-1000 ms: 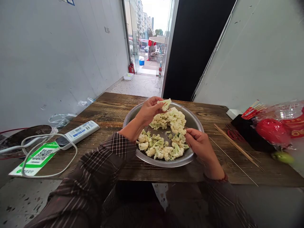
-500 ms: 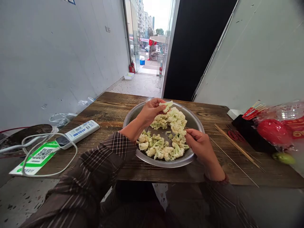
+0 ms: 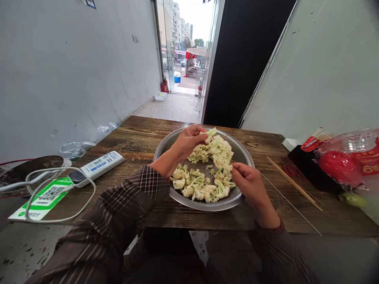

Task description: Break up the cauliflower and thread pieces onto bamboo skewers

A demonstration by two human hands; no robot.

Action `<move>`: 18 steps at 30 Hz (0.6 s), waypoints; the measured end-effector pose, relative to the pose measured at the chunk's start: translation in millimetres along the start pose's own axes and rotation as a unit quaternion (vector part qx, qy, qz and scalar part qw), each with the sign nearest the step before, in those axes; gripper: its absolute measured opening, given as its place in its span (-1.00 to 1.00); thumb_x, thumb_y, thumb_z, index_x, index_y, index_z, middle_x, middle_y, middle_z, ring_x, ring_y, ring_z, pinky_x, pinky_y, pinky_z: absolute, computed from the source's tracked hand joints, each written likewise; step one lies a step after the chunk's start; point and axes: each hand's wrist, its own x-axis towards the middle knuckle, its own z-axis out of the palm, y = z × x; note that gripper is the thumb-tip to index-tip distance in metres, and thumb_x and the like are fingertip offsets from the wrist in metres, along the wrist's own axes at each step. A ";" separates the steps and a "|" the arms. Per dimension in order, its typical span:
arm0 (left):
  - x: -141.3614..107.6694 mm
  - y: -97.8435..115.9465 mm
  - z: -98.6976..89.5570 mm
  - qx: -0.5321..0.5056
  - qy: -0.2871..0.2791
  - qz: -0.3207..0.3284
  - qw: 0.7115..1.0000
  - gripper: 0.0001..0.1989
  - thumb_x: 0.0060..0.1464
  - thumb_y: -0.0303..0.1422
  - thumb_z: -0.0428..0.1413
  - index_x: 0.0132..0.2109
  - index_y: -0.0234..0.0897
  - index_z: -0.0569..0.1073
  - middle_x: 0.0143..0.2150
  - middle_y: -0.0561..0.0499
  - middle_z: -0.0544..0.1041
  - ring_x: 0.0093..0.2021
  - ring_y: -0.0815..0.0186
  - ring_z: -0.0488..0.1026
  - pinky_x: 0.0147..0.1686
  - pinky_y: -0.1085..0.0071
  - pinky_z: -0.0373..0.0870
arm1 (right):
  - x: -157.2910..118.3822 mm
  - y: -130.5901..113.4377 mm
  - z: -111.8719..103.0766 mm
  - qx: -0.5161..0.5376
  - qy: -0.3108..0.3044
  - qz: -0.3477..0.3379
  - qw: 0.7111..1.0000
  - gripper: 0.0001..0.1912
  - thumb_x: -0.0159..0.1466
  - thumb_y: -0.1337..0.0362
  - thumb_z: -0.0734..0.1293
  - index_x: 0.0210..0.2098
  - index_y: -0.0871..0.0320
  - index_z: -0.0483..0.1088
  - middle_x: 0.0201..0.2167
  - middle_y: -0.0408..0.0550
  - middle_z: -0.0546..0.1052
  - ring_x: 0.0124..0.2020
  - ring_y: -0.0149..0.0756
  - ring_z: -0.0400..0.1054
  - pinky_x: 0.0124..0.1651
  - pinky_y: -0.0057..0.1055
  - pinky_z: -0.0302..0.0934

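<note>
My left hand pinches a cauliflower floret above the far side of a steel basin. At the basin's right rim, my right hand is closed in a pinch on a thin bamboo skewer, of which only a short bit shows by the fingertips. Between the two hands runs a cluster of cauliflower pieces, which look threaded on the skewer. More cut cauliflower lies in the basin's near part, with small crumbs at its middle.
Bamboo skewers lie on the wooden table right of the basin. Beyond them are red-handled scissors, a black box and a red plastic-wrapped bundle. To the left are a white power strip, its cable and a green QR card.
The floret in my left hand has tilted slightly more upright. Both hands stay nearly where they were, and the view has shifted a little.
</note>
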 end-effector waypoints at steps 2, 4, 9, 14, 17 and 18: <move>0.4 -1.1 -0.8 -0.001 -0.009 0.003 1.000 -0.68 -0.25 -0.38 0.35 -0.38 -0.35 0.37 -0.46 0.04 0.53 -0.46 0.40 0.47 -0.40 0.43 0.40 | -0.3 0.9 0.1 0.003 0.000 0.000 1.000 -0.67 0.26 0.09 0.26 -0.23 0.24 0.49 -0.65 -0.25 0.23 -0.62 -0.47 0.02 -0.54 -0.50 -0.05; 0.4 -1.8 -1.3 0.007 -0.011 0.007 1.000 -0.69 -0.23 -0.38 0.35 -0.37 -0.35 0.38 -0.46 0.04 0.53 -0.46 0.41 0.46 -0.41 0.45 0.39 | -0.2 0.7 -0.1 0.003 0.000 -0.003 1.000 -0.68 0.26 0.10 0.26 -0.24 0.24 0.49 -0.64 -0.23 0.26 -0.61 -0.47 0.03 -0.54 -0.50 -0.05; -0.5 -1.6 -1.0 0.022 -0.008 0.011 1.000 -0.69 -0.21 -0.36 0.33 -0.34 -0.34 0.38 -0.45 0.06 0.53 -0.46 0.45 0.44 -0.39 0.48 0.37 | 0.4 -3.3 -0.3 -0.009 0.005 -0.006 1.000 -0.70 0.25 0.12 0.26 -0.25 0.23 0.49 -0.63 -0.20 0.31 -0.61 -0.46 0.07 -0.54 -0.50 -0.03; 0.0 -3.4 -1.1 0.021 -0.018 0.016 0.999 -0.71 -0.20 -0.38 0.33 -0.35 -0.33 0.38 -0.43 0.06 0.53 -0.47 0.45 0.44 -0.40 0.47 0.37 | 0.1 -4.0 1.2 -0.007 0.011 -0.004 1.000 -0.69 0.24 0.11 0.27 -0.28 0.23 0.49 -0.65 -0.22 0.29 -0.62 -0.46 0.07 -0.55 -0.49 -0.02; 0.4 -5.8 -0.4 0.028 -0.028 0.017 0.999 -0.74 -0.19 -0.40 0.32 -0.38 -0.34 0.39 -0.43 0.05 0.51 -0.48 0.46 0.43 -0.41 0.47 0.37 | -0.4 -3.9 1.9 -0.001 0.018 0.000 1.000 -0.68 0.22 0.10 0.27 -0.28 0.23 0.49 -0.66 -0.24 0.26 -0.63 -0.47 0.05 -0.56 -0.49 -0.02; 0.5 -6.5 0.0 0.030 -0.033 0.015 0.999 -0.75 -0.19 -0.40 0.32 -0.38 -0.34 0.39 -0.44 0.05 0.51 -0.48 0.46 0.42 -0.42 0.47 0.37 | -0.6 -4.1 2.0 0.000 0.019 0.002 1.000 -0.69 0.22 0.10 0.28 -0.28 0.24 0.49 -0.67 -0.24 0.25 -0.63 -0.47 0.05 -0.56 -0.49 -0.03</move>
